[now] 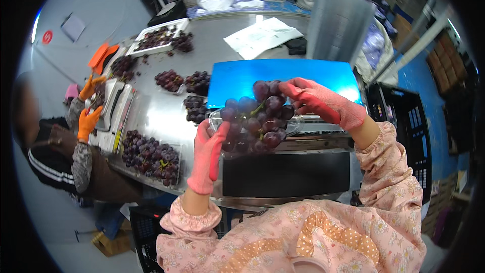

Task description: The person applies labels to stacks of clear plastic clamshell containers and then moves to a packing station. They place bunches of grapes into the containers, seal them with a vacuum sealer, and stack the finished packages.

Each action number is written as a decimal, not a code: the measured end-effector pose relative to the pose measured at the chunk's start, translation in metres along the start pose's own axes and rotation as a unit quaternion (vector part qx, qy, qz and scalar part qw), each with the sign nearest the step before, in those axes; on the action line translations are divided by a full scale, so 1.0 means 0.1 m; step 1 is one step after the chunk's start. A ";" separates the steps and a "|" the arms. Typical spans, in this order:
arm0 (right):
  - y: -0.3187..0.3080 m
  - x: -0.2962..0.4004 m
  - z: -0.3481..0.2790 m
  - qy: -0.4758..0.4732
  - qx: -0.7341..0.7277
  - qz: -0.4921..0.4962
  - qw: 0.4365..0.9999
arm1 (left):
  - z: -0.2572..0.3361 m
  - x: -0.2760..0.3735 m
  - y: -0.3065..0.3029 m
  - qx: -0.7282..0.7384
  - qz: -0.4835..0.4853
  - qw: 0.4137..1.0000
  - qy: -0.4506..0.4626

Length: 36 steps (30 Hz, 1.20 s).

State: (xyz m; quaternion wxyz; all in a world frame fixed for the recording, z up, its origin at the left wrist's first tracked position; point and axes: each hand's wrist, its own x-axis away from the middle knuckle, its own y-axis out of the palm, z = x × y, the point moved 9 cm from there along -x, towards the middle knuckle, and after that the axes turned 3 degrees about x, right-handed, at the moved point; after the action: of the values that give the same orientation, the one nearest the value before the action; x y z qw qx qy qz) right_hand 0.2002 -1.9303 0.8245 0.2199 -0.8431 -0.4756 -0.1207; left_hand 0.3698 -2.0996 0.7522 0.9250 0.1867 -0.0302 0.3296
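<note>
A bunch of dark purple grapes (271,115) lies in a clear plastic tray (216,121), raised in front of me. My left hand (207,151), in a pink-red coated glove, grips the tray's left end between thumb and fingers. At the bunch's upper right is my right hand (316,100), gloved the same way. Its bent fingertips touch the grapes there; whether they grip anything is not clear. Behind the tray spreads a shiny blue panel (242,79). Below it, nearer to me, is a flat black plate (286,174) on the steel table (147,117).
Packed grapes (151,157) and smaller portions (168,81) lie to the left. A co-worker's orange-gloved hands (89,121) hold grapes over a scale (110,110). A film roll (337,22) stands behind right, white paper (263,36) beside it. Black crates (405,125) flank my right.
</note>
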 end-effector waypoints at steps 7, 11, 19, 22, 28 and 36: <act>-1.14 0.20 0.54 0.011 -0.078 0.110 0.991 | -0.06 -0.77 1.31 -0.266 -0.070 0.960 -0.057; -1.57 -0.09 0.82 -0.026 -0.113 0.147 0.982 | -0.16 -1.10 1.73 -0.303 -0.083 0.948 -0.050; -1.52 -0.40 1.21 0.048 -0.124 0.120 0.984 | -0.53 -1.38 1.64 -0.344 -0.079 0.930 -0.102; -1.46 -0.45 1.23 0.036 -0.152 0.122 0.980 | -0.57 -1.44 1.51 -0.317 -0.089 0.938 -0.113; -1.45 -0.23 1.22 -0.033 -0.219 0.166 0.961 | -0.15 -1.26 1.26 -0.420 -0.031 0.903 0.088; -1.64 0.91 1.48 -0.031 0.413 0.453 0.789 | -0.04 -0.33 0.60 -0.685 0.097 0.685 0.225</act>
State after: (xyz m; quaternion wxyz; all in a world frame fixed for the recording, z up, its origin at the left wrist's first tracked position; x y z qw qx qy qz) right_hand 0.1066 -1.7159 0.7744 0.5620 -0.7939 -0.0498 0.2269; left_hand 0.3066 -2.0750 0.7617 0.7368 -0.5833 -0.0565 0.3373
